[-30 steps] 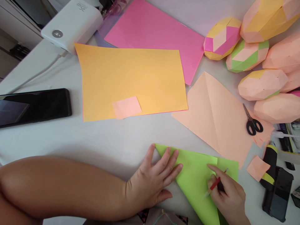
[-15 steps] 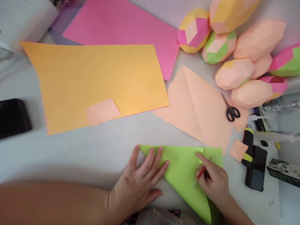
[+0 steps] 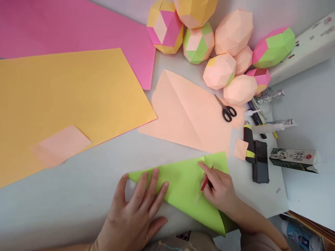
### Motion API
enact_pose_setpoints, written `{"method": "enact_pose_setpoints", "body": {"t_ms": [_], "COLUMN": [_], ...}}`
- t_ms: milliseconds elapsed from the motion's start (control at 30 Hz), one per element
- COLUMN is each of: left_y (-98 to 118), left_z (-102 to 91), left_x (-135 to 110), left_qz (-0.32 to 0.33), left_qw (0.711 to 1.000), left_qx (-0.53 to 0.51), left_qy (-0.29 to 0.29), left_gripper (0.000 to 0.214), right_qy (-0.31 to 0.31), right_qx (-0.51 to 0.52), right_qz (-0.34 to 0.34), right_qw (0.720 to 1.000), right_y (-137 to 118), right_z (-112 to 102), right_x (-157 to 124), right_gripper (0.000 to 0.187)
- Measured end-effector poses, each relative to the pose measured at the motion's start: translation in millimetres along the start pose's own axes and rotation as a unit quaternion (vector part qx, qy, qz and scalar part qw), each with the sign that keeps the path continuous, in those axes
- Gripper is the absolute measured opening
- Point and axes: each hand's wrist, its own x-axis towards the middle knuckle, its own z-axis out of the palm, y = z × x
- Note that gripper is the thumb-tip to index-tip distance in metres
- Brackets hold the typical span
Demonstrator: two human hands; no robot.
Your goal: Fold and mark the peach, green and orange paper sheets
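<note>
A sheet of green paper (image 3: 180,184), folded over on a slant, lies at the table's near side. My left hand (image 3: 136,205) rests on its left end with the fingers spread, pressing the paper down. On the right part of the sheet is my right hand (image 3: 221,186), its index fingertip touching the paper near the top edge of the fold. The other fingers of that hand are curled round a thin red pen-like tool (image 3: 205,183) with a pale tip. Part of the tool is hidden by the fingers.
Beyond the hands lie peach paper (image 3: 180,111) with black scissors (image 3: 227,112) on it, an orange sheet (image 3: 78,90) and a pink sheet (image 3: 104,31). Faceted paper shapes (image 3: 232,33) stand at the back. A phone (image 3: 260,162), a small peach square (image 3: 240,149) and a carton (image 3: 294,159) are at right.
The view has swung to the right, so things sit further left and more of the right side shows. Both hands keep nearly the same places on the green paper.
</note>
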Motion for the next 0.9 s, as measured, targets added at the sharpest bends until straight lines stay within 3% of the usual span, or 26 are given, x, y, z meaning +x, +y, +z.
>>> {"method": "enact_pose_setpoints", "body": {"t_ms": [233, 900], "left_y": [0.5, -0.3], "left_z": [5.1, 2.0], "left_x": [-3.3, -1.6], "left_qz": [-0.005, -0.007], "left_qw": [1.0, 1.0], "left_qx": [-0.021, -0.018], "left_qy": [0.022, 0.003], "left_gripper": [0.07, 0.068], "right_qy": [0.003, -0.005], "right_qx": [-0.029, -0.067], "right_qz": [-0.002, -0.001], "right_qw": [1.0, 0.998], "right_y": [-0.3, -1.0], "right_z": [0.5, 2.5], "right_x": [-1.0, -4.1], "right_gripper": [0.064, 0.065]}}
